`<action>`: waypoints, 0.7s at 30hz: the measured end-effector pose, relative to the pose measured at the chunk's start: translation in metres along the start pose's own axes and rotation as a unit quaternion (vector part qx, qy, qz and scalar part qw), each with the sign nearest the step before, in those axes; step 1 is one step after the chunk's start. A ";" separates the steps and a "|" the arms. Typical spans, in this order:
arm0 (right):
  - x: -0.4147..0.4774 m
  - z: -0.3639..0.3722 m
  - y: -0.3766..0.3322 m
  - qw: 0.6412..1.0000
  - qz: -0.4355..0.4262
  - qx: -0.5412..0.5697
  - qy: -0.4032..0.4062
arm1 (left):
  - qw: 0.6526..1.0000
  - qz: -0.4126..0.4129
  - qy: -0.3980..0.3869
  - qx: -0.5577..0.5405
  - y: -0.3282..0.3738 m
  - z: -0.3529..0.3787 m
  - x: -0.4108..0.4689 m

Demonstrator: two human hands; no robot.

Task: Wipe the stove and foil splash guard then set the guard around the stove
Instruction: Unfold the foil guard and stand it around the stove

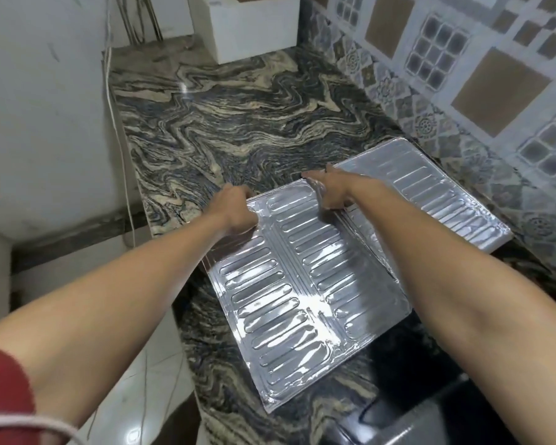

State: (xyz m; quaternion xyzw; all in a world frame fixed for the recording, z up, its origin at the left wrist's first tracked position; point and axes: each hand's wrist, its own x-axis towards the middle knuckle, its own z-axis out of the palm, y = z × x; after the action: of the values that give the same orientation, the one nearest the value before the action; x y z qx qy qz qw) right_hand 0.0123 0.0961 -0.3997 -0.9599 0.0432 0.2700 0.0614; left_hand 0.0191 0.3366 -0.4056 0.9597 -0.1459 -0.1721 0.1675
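The foil splash guard (pixel 305 284), silver with embossed oblong ribs, lies mostly flat on the marbled countertop (pixel 238 123). Its right panel (pixel 430 194) reaches toward the tiled wall. My left hand (pixel 236 208) grips the guard's far left corner. At the fold between the panels, my right hand (pixel 329 194) holds the far edge. The black stove (pixel 430 396) sits at the lower right, partly under the guard's near corner and my right arm. No cloth is in view.
A white box (pixel 254 27) stands at the counter's far end. The patterned tile wall (pixel 479 75) runs along the right. A thin white cord (pixel 119 149) hangs along the counter's left edge, beyond which the floor drops away.
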 end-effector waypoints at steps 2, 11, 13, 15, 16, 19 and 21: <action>-0.003 -0.002 0.001 0.999 0.005 0.015 0.030 | 0.999 0.000 -0.003 -0.044 0.005 -0.004 0.000; -0.047 -0.024 0.006 0.990 0.013 0.065 0.128 | 0.995 0.061 0.047 -0.067 0.033 -0.055 -0.013; -0.064 -0.039 0.010 0.984 0.014 0.044 0.173 | 0.990 0.094 0.075 -0.069 0.042 -0.072 -0.020; -0.083 -0.058 0.013 0.973 0.015 0.017 0.228 | 0.984 0.118 0.110 -0.068 0.050 -0.094 -0.029; -0.092 -0.068 0.014 0.968 0.017 0.012 0.249 | 0.981 0.128 0.127 -0.066 0.055 -0.105 -0.034; -0.130 -0.101 0.014 0.961 0.017 0.013 0.277 | 0.971 0.171 0.155 -0.060 0.068 -0.141 -0.047; -0.160 -0.120 0.012 0.954 0.026 0.011 0.300 | 0.964 0.202 0.165 -0.051 0.076 -0.165 -0.056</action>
State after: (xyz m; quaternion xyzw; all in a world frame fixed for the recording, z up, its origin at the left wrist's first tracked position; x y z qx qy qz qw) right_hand -0.0635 0.0757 -0.2153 -0.9945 0.0874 -0.0289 0.0495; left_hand 0.0144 0.3318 -0.2158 0.9155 -0.2985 0.0188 0.2692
